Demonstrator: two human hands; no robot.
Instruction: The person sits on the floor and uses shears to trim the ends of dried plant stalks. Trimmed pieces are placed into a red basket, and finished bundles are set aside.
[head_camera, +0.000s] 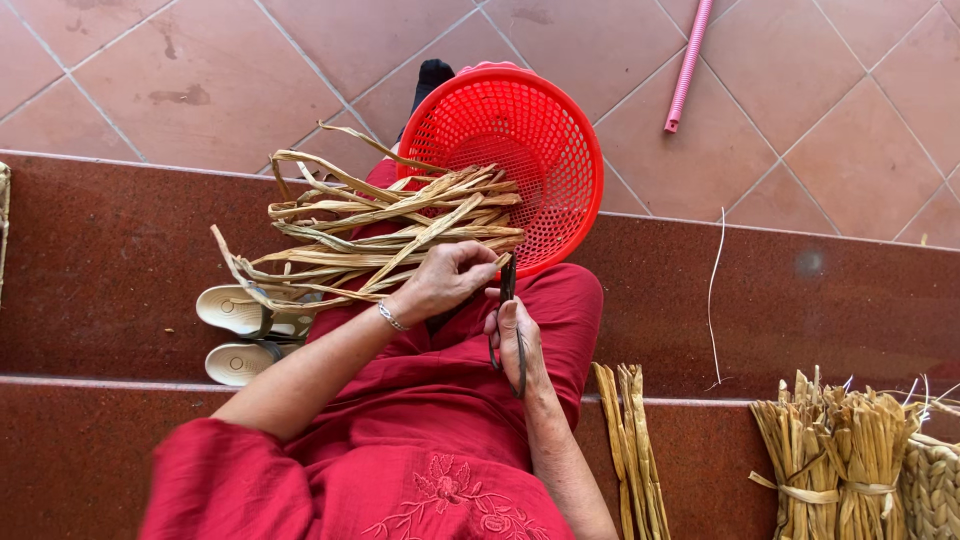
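My left hand (445, 280), with a thin bracelet at the wrist, is closed around a bundle of dried tan straw strips (370, 225) that fan out to the left over my red-clad lap. My right hand (517, 338) grips dark scissors (508, 300), whose blades point up at the cut ends of the strips beside my left fingers. A red plastic mesh basket (545, 110) sits just beyond the strips, against my knee, tilted toward me.
I sit on dark red stone steps (120, 260) above a tiled floor. Two pale sandals (238, 335) lie at left. Loose straw strips (625, 440), tied straw bundles (840, 450) and a woven piece (935, 490) lie at right. A pink hose (688, 65) crosses the tiles.
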